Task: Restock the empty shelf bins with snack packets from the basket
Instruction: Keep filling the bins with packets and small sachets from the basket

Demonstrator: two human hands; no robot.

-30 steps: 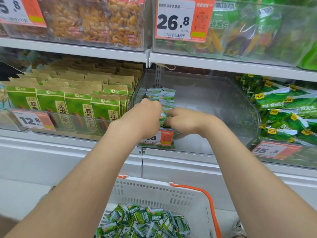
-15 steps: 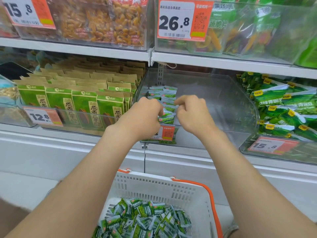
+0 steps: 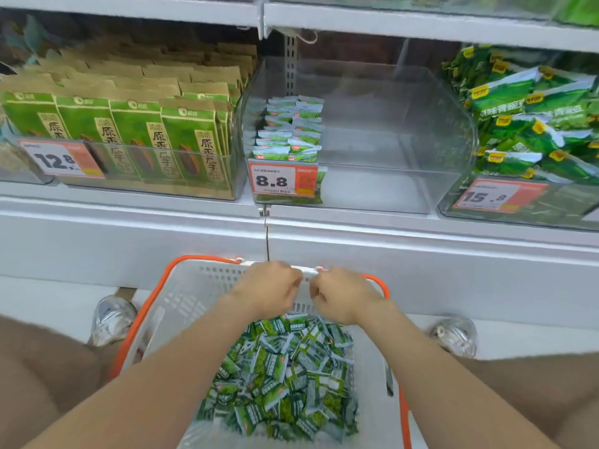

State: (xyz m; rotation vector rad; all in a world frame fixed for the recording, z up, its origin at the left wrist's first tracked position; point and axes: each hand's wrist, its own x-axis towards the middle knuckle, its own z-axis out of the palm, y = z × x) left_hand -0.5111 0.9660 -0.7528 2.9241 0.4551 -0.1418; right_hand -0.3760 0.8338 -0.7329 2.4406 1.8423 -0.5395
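A white basket (image 3: 191,296) with orange handles stands low in front of me, holding several small green snack packets (image 3: 285,377). My left hand (image 3: 269,290) and my right hand (image 3: 343,294) hover side by side over the basket's far wall, fingers curled, and I see no packet in either. Above them is the clear shelf bin (image 3: 389,140) with the 8.8 price tag (image 3: 282,179). A short row of the same green packets (image 3: 288,131) stands at the bin's left side; the remainder of the bin is bare.
Left of the clear bin are upright green and brown bags (image 3: 136,134) behind a 12.8 tag. To the right is a bin of larger green bags (image 3: 531,118) tagged 15.8. A white shelf ledge (image 3: 421,241) juts out between bins and basket. My shoes (image 3: 111,319) flank the basket.
Both hands left the row of packets in the clear bin and dropped down to the basket's far rim. The camera tilted down, so more of the basket shows.
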